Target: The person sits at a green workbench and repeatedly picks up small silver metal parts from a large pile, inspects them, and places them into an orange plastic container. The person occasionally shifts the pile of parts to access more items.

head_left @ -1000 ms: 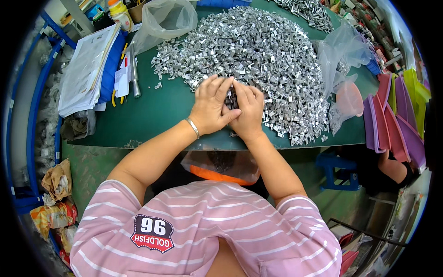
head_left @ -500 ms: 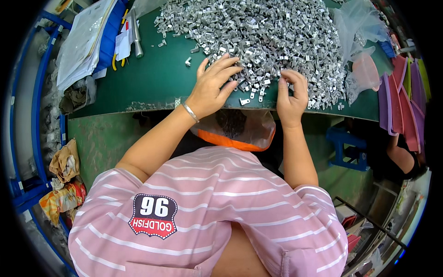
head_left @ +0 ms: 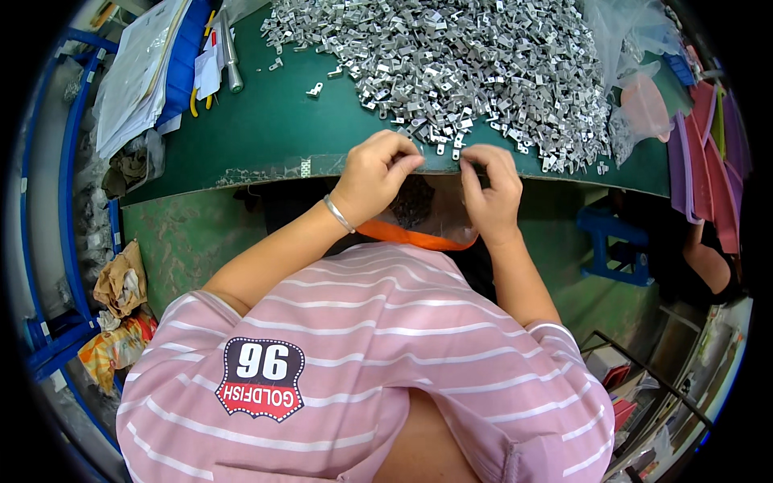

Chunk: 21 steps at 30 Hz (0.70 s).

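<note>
- Desk (head_left: 241, 121): green, upper half of frame, worn front edge.
- Rack (head_left: 64, 344): blue, far left of frame.
- Shirt (head_left: 346, 378): the person's, pink with white stripes, bottom of frame.
- Pile (head_left: 483, 72): small silver metal parts heaped on desk, top centre to upper right; near edge spreads out just above the hands.
- Trays (head_left: 702, 173): pink and purple, right edge of frame.
- Papers (head_left: 141, 72): upper left, leaning on a blue bin (head_left: 183, 68).
- Bag (head_left: 427, 236): clear, orange rim, dark contents, mid-frame below desk edge, between the forearms.
- Stool (head_left: 612, 233): blue, right of centre, on green floor.
- Left hand (head_left: 374, 173): centre, at desk edge; fingers curled, thumb near forefinger; can't tell if a part is gripped.
- Right hand (head_left: 493, 189): right of centre, at desk edge, apart from left; fingers bent in, tips blurred; can't tell if gripping.
- Cup (head_left: 644, 105): pink, upper right, beside pile.
- Bracelet (head_left: 338, 214): silver, on left wrist.
- Loose part (head_left: 315, 90): silver, upper centre-left, lying apart from pile.
</note>
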Each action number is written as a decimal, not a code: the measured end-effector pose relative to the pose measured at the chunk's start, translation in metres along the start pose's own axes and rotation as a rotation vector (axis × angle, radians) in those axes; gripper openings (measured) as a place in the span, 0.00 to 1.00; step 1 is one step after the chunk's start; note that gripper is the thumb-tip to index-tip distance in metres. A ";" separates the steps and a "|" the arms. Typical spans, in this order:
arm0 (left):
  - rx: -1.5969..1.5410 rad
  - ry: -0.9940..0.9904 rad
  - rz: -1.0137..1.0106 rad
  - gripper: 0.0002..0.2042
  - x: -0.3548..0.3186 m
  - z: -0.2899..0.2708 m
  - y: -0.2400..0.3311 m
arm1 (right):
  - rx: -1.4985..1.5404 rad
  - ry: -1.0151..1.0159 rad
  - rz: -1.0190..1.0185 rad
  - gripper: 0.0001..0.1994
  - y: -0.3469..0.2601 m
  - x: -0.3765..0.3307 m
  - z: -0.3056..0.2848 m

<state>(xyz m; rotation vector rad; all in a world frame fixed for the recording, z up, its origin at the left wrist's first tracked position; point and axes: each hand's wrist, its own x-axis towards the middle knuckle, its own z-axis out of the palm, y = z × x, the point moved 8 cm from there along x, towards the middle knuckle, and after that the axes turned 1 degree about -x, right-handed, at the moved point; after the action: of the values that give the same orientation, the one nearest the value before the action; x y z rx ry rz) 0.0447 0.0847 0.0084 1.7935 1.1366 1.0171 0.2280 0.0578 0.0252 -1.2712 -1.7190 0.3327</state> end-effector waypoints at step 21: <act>0.413 0.115 0.227 0.11 0.014 -0.009 0.017 | -0.098 -0.041 -0.096 0.12 -0.015 0.018 0.029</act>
<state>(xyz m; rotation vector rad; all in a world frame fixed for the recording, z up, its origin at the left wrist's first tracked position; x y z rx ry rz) 0.0461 0.0937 0.0299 2.2556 1.3067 1.0854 0.1951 0.0757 0.0295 -1.2545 -1.8432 0.2225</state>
